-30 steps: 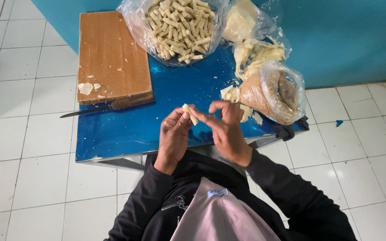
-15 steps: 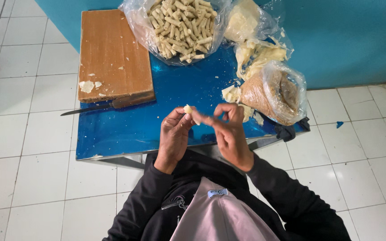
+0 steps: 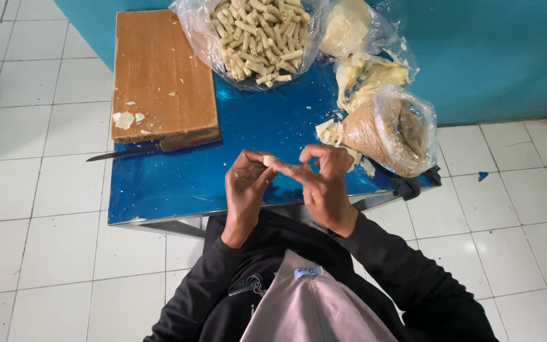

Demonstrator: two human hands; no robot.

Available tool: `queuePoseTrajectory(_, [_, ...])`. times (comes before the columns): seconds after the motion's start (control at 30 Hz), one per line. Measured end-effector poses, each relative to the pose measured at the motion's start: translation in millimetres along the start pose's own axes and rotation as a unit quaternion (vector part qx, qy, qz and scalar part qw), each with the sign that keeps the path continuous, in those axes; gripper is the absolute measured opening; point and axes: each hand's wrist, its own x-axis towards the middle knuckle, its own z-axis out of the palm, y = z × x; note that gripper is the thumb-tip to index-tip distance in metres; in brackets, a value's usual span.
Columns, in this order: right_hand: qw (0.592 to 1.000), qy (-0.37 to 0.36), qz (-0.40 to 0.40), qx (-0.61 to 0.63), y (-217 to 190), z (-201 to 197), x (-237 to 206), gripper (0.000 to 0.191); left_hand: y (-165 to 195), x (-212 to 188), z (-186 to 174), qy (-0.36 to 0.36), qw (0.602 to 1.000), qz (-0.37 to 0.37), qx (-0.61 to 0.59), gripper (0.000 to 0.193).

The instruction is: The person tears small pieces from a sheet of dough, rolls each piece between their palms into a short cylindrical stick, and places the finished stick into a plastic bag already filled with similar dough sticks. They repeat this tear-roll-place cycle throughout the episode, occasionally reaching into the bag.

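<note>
Going left to right: upper left of the frame there's a thick wooden cutting board [image 3: 163,69], worn and matte, with a few pale dough scraps [image 3: 126,118] near its lower edge. A knife [image 3: 159,145] lies along that edge, blade pointing left, on the shiny blue table [image 3: 178,183].

Centre of the frame, both hands are raised just above the table's near edge. The left hand [image 3: 243,190] has its fingers curled in, thumb and fingertips pinching one end of a small pale dough roll [image 3: 273,163]. The right hand [image 3: 325,183] pinches the other end with thumb and forefinger, the rest of its fingers loosely bent. So the roll sits between both sets of fingertips, not touching the table.

Top centre is an open clear plastic bag [image 3: 251,38] heaped with finished rolls, short, stubby, cream-coloured cylinders. To its right, crinkly plastic holds soft pale wrapper sheets [image 3: 362,69], floppy and torn-looking. Right of the hands, another clear bag holds a brown crumbly filling [image 3: 387,130], grainy like a dry mince.

What could go wrong, in my opinion: the wrapper looks thin and soft, so squeezing too hard could split it and spill filling. The roll is held over the table's edge, so a slip might send it to the tiled floor [image 3: 45,240]. That filling bag also hangs near the table's right edge and could tip.
</note>
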Motion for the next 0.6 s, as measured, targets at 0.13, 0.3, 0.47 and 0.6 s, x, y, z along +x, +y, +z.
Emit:
queuePoseTrajectory(0.13, [0.995, -0.003, 0.044, 0.091, 1.1, -1.6, 3.1, 0.055, 1.7, 0.2, 1.9, 0.009, 0.992, 0.048, 0.117, 0.022])
queuePoseTrajectory(0.3, [0.982, -0.002, 0.077, 0.171, 2.4, -0.3, 8.2, 0.033, 6.7, -2.5, 7.1, 0.031, 0.987, 0.016, 0.155, 0.029])
queuePoseTrajectory(0.47, [0.976, -0.02, 0.106, 0.19, -0.3, 6.5, 10.1, 0.046, 9.9, -0.8, 11.4, -0.004, 0.999, -0.006, 0.037, 0.023])
queuePoseTrajectory(0.6, [0.972, -0.023, 0.126, 0.198, 3.5, 3.3, 10.1, 0.046, 13.5, -3.9, 8.0, -0.006, 0.998, -0.044, 0.036, 0.026])
